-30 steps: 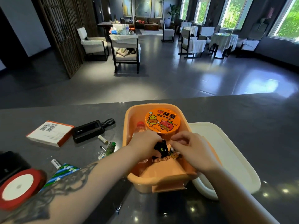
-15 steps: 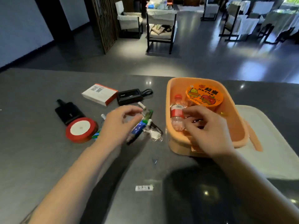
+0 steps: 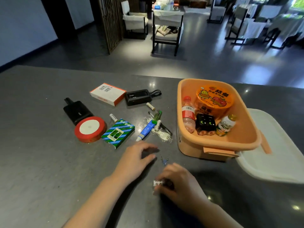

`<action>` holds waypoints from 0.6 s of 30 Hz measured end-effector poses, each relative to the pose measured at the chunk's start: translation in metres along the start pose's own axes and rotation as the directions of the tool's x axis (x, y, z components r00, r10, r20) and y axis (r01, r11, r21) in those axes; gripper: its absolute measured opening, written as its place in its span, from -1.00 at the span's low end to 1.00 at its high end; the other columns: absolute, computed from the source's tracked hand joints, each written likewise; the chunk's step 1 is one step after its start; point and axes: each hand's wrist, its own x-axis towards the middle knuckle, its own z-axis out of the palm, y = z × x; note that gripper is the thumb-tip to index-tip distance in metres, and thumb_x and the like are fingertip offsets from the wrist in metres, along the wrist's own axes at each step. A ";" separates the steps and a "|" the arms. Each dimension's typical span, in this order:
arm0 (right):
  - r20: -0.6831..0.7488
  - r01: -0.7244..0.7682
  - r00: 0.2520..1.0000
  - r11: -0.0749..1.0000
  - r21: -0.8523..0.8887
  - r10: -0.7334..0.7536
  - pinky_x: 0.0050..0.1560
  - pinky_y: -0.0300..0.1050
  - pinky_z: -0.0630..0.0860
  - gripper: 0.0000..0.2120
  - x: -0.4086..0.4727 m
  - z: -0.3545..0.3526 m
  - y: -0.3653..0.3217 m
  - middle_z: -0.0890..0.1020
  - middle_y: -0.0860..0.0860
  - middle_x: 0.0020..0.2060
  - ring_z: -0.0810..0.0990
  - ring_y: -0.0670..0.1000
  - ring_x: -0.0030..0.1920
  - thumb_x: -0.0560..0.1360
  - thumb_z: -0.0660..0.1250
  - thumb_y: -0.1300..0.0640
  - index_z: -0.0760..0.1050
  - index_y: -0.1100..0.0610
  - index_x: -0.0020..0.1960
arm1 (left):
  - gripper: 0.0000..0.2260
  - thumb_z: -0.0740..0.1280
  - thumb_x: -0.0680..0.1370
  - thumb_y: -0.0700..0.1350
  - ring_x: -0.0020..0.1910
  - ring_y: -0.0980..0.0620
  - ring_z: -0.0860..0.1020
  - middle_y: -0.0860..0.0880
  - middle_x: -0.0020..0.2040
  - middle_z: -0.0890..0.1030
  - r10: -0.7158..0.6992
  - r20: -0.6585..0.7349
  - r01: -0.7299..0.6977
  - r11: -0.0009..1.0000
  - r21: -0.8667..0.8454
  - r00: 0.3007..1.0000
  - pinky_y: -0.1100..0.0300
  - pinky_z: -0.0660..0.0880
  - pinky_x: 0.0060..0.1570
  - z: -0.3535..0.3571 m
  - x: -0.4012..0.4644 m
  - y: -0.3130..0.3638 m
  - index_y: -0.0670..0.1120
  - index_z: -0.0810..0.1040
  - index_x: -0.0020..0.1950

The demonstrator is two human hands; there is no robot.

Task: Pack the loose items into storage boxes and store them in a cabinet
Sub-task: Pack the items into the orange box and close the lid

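Both forearms bare, apparently no sleeves or jewellery

Bare desk [image 3: 41, 162] lies open left of the hands. Ahead, a red tape roll [image 3: 90, 129], green box [image 3: 118, 133] and blue tube [image 3: 146, 130] crowd the way; the orange box [image 3: 218, 145] walls the right.
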 end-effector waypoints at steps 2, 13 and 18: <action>-0.118 -0.056 0.991 0.996 0.070 0.064 -0.04 -0.25 0.42 -0.77 -0.007 -0.021 0.002 0.56 -0.19 -0.13 0.47 -0.20 -0.04 0.42 0.33 -0.18 0.60 -0.08 -0.04 | -0.72 0.46 0.43 -0.07 0.09 0.12 0.51 0.07 0.07 0.60 0.062 0.069 -0.065 0.997 0.040 0.996 0.23 0.39 0.15 0.014 0.010 0.007 0.03 0.60 0.14; -0.533 -0.044 0.839 0.990 0.134 0.109 -0.12 -0.41 0.47 -0.74 -0.020 -0.120 0.010 0.62 -0.23 -0.15 0.60 -0.18 -0.08 0.41 0.39 -0.20 0.63 -0.07 -0.03 | -0.74 0.55 0.31 -0.24 -0.09 0.30 0.46 0.24 -0.18 0.61 0.164 -0.109 -0.160 0.986 0.043 0.980 0.47 0.36 -0.02 0.055 0.016 0.004 0.08 0.69 -0.14; -0.459 -0.267 0.790 0.902 0.340 0.406 -0.30 -0.42 0.43 -0.91 0.025 -0.160 0.035 0.60 -0.24 -0.27 0.56 -0.21 -0.24 0.39 0.49 -0.04 0.59 -0.10 -0.17 | -0.72 0.51 0.35 -0.16 -0.02 0.23 0.56 0.22 -0.10 0.61 -0.008 -0.373 -0.074 0.976 -0.203 0.928 0.42 0.44 -0.02 0.022 0.057 0.036 0.22 0.63 -0.10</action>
